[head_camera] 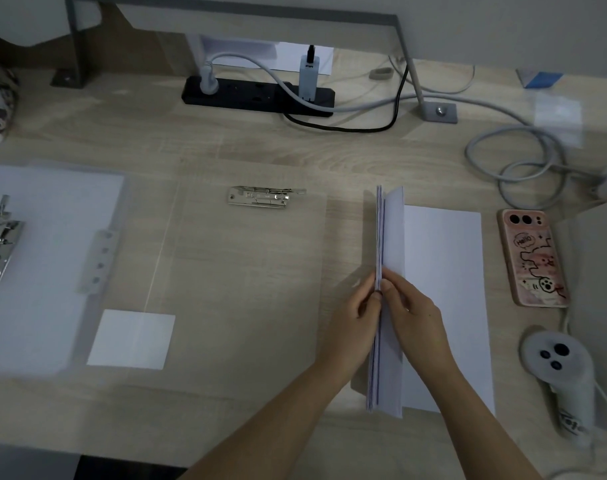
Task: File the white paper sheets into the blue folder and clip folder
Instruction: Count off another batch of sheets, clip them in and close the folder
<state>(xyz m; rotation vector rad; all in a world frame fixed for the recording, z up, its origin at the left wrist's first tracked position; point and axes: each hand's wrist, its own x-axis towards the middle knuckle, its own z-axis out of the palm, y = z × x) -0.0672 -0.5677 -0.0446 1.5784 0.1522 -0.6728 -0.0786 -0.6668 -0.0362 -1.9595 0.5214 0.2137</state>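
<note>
Right of centre, the left hand (359,308) and right hand (413,311) pinch a stack of white paper sheets (387,237) held on edge, apparently unfiled, while the clear clip folder (243,271) lies open mid-frame and a pale bluish folder (52,254) at left.

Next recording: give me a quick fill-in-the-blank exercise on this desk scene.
1. The left hand and right hand pinch the paper sheets, whose colour is ____.
2. The phone lies to the ____ of those sheets.
3. The power strip at the back is coloured ____.
Missing words: white, right, black.
</note>
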